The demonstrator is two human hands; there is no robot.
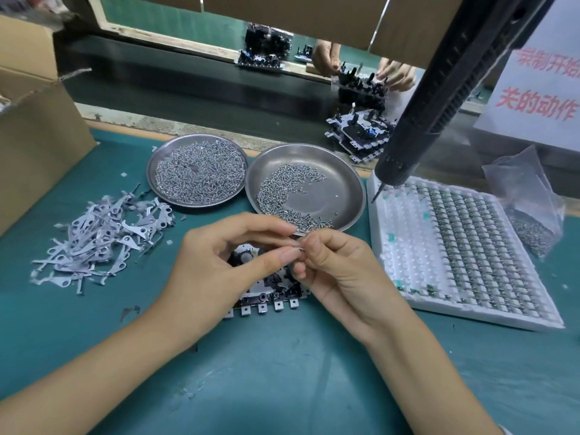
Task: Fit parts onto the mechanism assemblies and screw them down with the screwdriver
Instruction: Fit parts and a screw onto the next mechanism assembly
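Note:
A mechanism assembly [265,293] of black plastic and metal tabs lies flat on the green mat, partly hidden under both hands. My left hand [219,262] and my right hand [332,265] meet above it, fingertips pinched together on a small thin metal part [299,246]. Which hand bears the part I cannot tell. The black electric screwdriver [439,98] hangs from above at the right, its tip over the white tray, held by no hand. A pile of flat grey metal levers [103,237] lies at the left.
Two round steel dishes hold small parts: springs in the left dish [150,171], screws in the right dish [354,196]. A white tray [376,246] of small components sits right, a plastic bag [527,196] behind it. A cardboard box [34,136] stands left. Stacked assemblies [357,136] and another person's hands [326,58] are beyond.

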